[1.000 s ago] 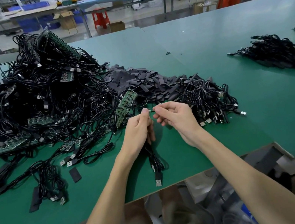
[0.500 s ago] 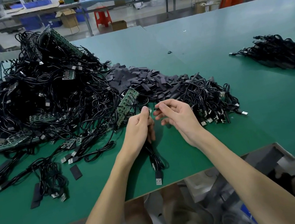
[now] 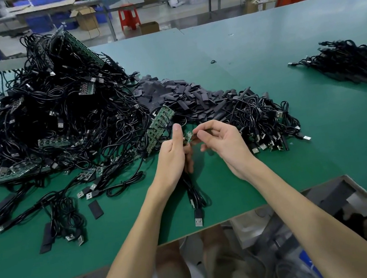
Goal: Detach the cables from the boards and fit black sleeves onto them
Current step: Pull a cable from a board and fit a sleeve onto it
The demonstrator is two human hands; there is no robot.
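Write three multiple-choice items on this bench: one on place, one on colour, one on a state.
1. The sleeve pile lies: A on the floor; B right of the cable tangle; C at the bench's near edge.
2. The table top is: A green; B white; C red.
3. The left hand: A lies flat on the bench; B holds scissors; C grips a cable.
Key: B, the sleeves sit just right of the tangle; A, the surface is green all over; C, its fingers wrap the cable whose plug lies by the near edge.
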